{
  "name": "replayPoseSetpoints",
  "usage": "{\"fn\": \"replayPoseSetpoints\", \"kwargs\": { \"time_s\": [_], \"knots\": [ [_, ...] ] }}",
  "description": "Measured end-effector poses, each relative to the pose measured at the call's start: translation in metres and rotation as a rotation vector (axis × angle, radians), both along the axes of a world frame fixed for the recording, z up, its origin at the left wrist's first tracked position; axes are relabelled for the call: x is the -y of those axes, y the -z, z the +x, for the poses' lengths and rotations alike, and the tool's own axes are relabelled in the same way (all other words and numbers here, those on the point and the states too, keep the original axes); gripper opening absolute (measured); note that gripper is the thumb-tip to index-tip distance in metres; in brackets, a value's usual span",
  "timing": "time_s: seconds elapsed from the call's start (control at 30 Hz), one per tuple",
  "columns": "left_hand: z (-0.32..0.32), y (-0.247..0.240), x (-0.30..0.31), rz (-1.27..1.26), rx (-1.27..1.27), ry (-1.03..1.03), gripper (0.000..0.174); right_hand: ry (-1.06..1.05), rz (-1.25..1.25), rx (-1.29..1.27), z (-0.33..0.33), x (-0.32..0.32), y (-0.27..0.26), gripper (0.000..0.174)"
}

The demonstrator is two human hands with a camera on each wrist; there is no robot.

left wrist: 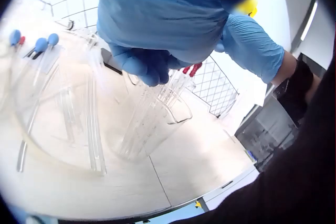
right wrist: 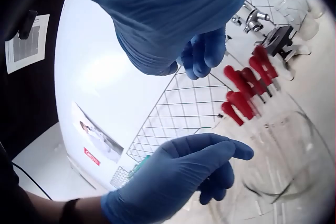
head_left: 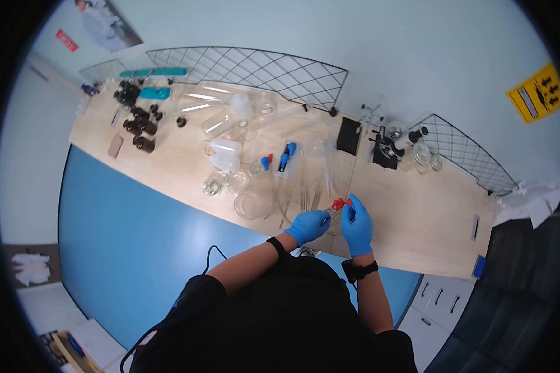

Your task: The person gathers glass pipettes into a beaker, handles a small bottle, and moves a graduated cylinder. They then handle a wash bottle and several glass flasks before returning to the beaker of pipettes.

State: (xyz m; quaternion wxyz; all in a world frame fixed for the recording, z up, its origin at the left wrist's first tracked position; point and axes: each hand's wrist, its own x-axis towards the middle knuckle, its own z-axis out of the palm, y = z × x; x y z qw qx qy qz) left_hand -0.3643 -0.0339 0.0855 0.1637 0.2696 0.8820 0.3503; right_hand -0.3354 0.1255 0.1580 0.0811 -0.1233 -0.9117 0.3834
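- Left hand (head_left: 309,227) loosely open, beaker (left wrist: 149,129) of red-bulbed droppers (right wrist: 245,85) nearby at two o'clock
- Right hand (head_left: 358,229) loosely open, microscope (head_left: 404,143) at one o'clock

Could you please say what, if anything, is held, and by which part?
Cannot be told: the left hand and right hand are near the beaker of red-bulbed droppers, but no clear grip shows.

Blue gloves on you: wrinkled, on both left hand (head_left: 308,228) and right hand (head_left: 358,229). Black top (head_left: 261,317), sleeves stopping near the elbows. Left wrist: black strap (head_left: 277,247). Right wrist: black band (head_left: 369,268) with dark boxy unit (head_left: 353,271). Black cable (head_left: 213,249) by your left arm.
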Motion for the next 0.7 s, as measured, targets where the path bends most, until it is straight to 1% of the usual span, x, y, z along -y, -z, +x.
{"fn": "replayPoseSetpoints", "kwargs": {
  "time_s": [0.07,0.1,0.17,0.2,0.23,0.3,0.33,0.37,0.43,0.47,0.53,0.6,0.67,0.7],
  "knots": [
    [0.002,-0.002,0.015,0.304,0.102,-0.135,0.020,-0.096,-0.149,-0.221,-0.008,0.012,0.000,0.027],
    [0.001,0.003,0.023,0.305,0.102,-0.146,0.020,-0.106,-0.150,-0.218,-0.013,0.019,-0.004,0.027],
    [-0.001,0.020,0.043,0.334,0.195,-0.392,0.020,-0.244,-0.281,-0.049,-0.029,0.043,-0.010,0.022],
    [-0.004,0.040,0.052,0.321,0.266,-0.447,0.023,-0.277,-0.301,-0.007,-0.039,0.058,0.000,0.021],
    [-0.007,0.059,0.059,0.318,0.270,-0.452,0.023,-0.308,-0.322,0.034,-0.053,0.073,0.018,0.020],
    [-0.009,0.085,0.069,0.326,0.324,-0.580,0.035,-0.297,-0.259,0.099,-0.081,0.100,0.061,0.021],
    [-0.012,0.083,0.073,0.311,0.360,-0.553,0.047,-0.321,-0.209,0.138,-0.095,0.112,0.080,0.020],
    [-0.013,0.088,0.074,0.314,0.362,-0.554,0.047,-0.346,-0.157,0.175,-0.109,0.122,0.094,0.020],
    [-0.010,0.104,0.077,0.217,0.212,-0.628,0.052,-0.366,-0.107,0.220,-0.132,0.143,0.113,0.018],
    [-0.011,0.106,0.080,0.218,0.213,-0.628,0.052,-0.381,-0.061,0.263,-0.142,0.151,0.124,0.017],
    [-0.012,0.105,0.084,0.153,0.282,-0.644,0.054,-0.374,-0.029,0.250,-0.156,0.162,0.153,0.017],
    [-0.012,0.103,0.086,0.139,0.266,-0.651,0.054,-0.371,0.001,0.246,-0.167,0.170,0.164,0.017],
    [-0.009,0.100,0.089,0.119,0.259,-0.657,0.055,-0.362,0.165,0.401,-0.177,0.174,0.171,0.021],
    [-0.010,0.097,0.090,0.174,0.290,-0.659,0.053,-0.366,0.163,0.414,-0.179,0.176,0.172,0.021]
  ]
}}
